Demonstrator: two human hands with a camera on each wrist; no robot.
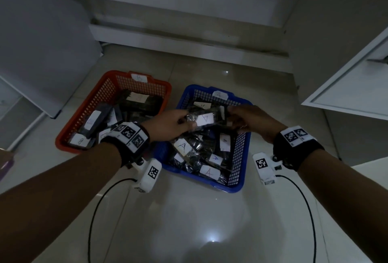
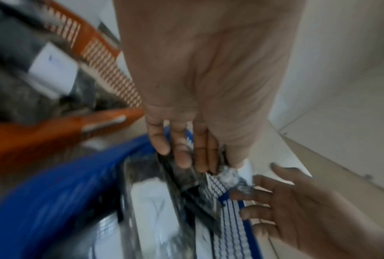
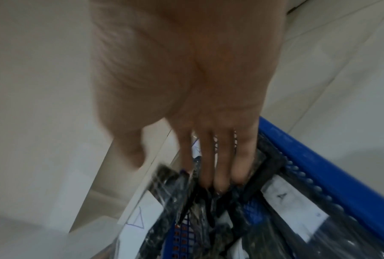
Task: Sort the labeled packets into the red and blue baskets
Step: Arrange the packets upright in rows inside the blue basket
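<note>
In the head view a red basket (image 1: 84,107) tagged B stands at left and a blue basket (image 1: 244,157) tagged A at right; both hold several dark packets with white labels. Over the blue basket my left hand (image 1: 185,120) pinches the left end of a clear-wrapped dark packet (image 1: 206,118) labeled A. My right hand (image 1: 233,115) touches its right end with straight fingers. The left wrist view shows my left hand (image 2: 200,157), thumb on top, gripping that packet (image 2: 186,178). The right wrist view shows my right hand (image 3: 213,171) against the packets, thumb apart.
The baskets sit side by side on a glossy tiled floor (image 1: 199,210). A white cabinet door (image 1: 346,86) hangs open at right and a white panel (image 1: 42,52) leans at left. A low white step (image 1: 168,37) runs behind. Black cables (image 1: 94,210) trail from both wrists.
</note>
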